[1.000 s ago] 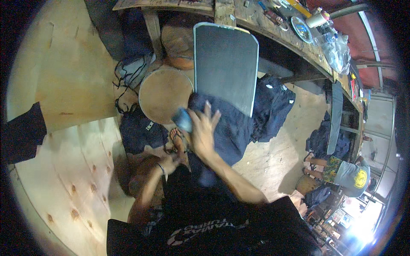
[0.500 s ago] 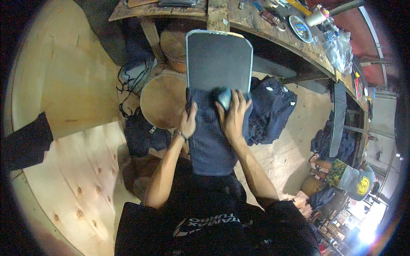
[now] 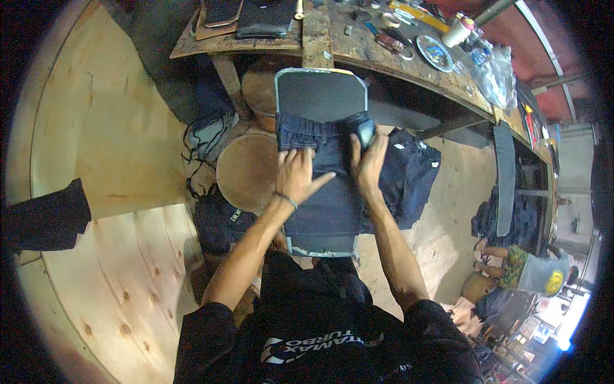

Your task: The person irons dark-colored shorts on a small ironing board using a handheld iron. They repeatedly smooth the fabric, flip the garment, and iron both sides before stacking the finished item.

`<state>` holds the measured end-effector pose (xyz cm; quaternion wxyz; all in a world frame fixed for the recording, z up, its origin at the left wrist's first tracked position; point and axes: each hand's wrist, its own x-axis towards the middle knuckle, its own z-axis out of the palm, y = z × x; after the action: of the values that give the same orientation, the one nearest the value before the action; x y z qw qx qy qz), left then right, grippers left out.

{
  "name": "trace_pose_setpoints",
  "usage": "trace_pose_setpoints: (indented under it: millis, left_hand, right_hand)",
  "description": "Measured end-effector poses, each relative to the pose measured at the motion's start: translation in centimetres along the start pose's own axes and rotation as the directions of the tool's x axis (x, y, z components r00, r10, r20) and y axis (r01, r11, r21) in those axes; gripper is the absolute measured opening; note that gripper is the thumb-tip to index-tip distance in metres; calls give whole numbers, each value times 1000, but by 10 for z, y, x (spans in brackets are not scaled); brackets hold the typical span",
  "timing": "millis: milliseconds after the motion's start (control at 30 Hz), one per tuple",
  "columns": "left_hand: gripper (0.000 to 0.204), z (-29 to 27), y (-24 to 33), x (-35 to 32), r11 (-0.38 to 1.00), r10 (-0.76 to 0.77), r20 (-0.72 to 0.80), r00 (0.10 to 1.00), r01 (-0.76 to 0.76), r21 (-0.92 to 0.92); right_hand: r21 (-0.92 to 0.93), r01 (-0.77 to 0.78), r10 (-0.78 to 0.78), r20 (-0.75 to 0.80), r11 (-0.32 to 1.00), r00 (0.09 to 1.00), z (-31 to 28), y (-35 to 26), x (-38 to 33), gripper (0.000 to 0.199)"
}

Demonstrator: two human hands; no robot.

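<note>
Dark denim shorts (image 3: 320,211) lie pulled over a flat dark board (image 3: 320,96) with pale edges, which shows beyond the waistband and at the near end. My left hand (image 3: 297,176) rests on the left part of the denim, below the waistband, fingers lying on the cloth and thumb stretched out. My right hand (image 3: 369,160), at the right edge of the shorts, is closed round a small rounded object (image 3: 365,132), dark with a shiny blue-grey face. Its exact kind cannot be made out.
A wooden workbench (image 3: 256,45) runs along the far side, bearing a plate (image 3: 435,53), a thread cone (image 3: 458,32) and plastic bags (image 3: 495,80). More dark garments (image 3: 406,179) lie to the right. A round stool-like top (image 3: 248,171) stands left. Another person (image 3: 537,272) is bent over at far right.
The denim has shifted up the board, baring its near end. My left hand has moved from the side edge onto the cloth. My right hand and its object have gone right, to the edge.
</note>
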<state>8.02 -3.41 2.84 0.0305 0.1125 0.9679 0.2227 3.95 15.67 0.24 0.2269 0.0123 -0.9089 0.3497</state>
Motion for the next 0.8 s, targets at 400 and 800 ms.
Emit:
trace_pose_setpoints:
  millis: [400,800]
  left_hand:
    - [65,-6,-33,44,744,248,576,779,228,-628]
    - [57,14,0,14,974,-145,-140,979,117,-196]
  right_hand:
    - [-67,67,-71,-64,996,995,14,21,-12,63]
    - [-66,71,-74,-43,995,996,15,25,-12,63]
